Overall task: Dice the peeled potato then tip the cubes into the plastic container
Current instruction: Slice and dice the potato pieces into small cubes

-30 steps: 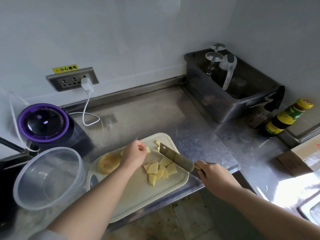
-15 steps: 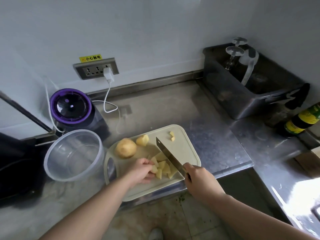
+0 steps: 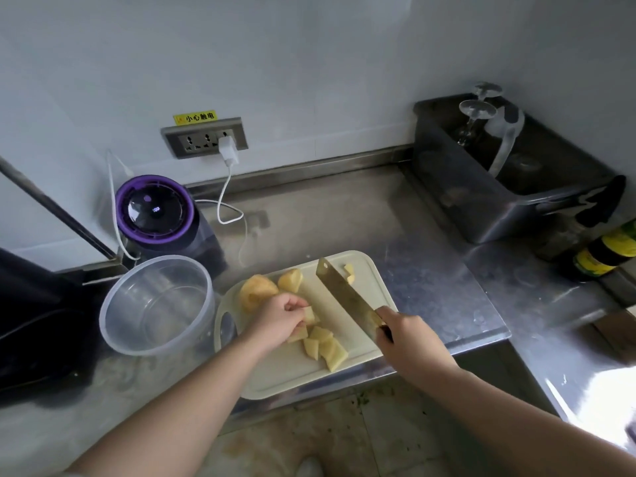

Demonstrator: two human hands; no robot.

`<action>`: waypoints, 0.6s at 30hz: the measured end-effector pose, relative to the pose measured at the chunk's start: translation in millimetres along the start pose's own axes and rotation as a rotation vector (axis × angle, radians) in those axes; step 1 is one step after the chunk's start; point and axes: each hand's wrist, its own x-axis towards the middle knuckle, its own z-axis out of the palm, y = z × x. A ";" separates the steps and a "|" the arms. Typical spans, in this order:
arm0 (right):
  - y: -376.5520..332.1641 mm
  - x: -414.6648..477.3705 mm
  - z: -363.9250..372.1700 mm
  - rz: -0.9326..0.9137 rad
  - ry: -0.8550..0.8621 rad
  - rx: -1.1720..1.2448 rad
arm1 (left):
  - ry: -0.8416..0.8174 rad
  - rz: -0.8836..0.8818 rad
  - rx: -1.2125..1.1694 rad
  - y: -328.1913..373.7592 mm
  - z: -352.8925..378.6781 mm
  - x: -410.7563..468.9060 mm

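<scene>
Plastic container (image 3: 103,311) beside board (image 3: 282,373), left hand (image 3: 280,315) pinching potato cubes (image 3: 323,346), right hand (image 3: 406,339) gripping knife (image 3: 344,294)

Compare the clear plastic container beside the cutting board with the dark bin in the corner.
The plastic container is round and clear; the dark bin is rectangular and smoky. The plastic container shows no potato inside; the dark bin holds upturned stemmed glasses. Both are open-topped and stand on the steel counter.
</scene>
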 end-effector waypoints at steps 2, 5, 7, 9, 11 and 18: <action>7.9 2.4 -10.4 0.014 0.015 -0.025 | -0.017 0.031 0.048 8.4 12.8 12.2; 17.1 3.9 -20.6 0.043 0.031 -0.053 | -0.013 0.078 0.156 17.7 34.8 30.9; 20.2 4.5 -24.6 0.050 0.038 -0.069 | 0.026 0.119 0.240 22.4 45.8 40.8; 21.8 5.8 -26.7 0.040 0.031 -0.086 | 0.065 0.141 0.291 25.6 51.5 48.7; 23.5 7.0 -26.2 0.021 0.026 -0.115 | 0.105 0.151 0.324 27.9 52.7 52.6; 25.6 7.2 -22.3 -0.057 -0.026 -0.199 | 0.152 0.082 0.459 17.0 53.7 47.5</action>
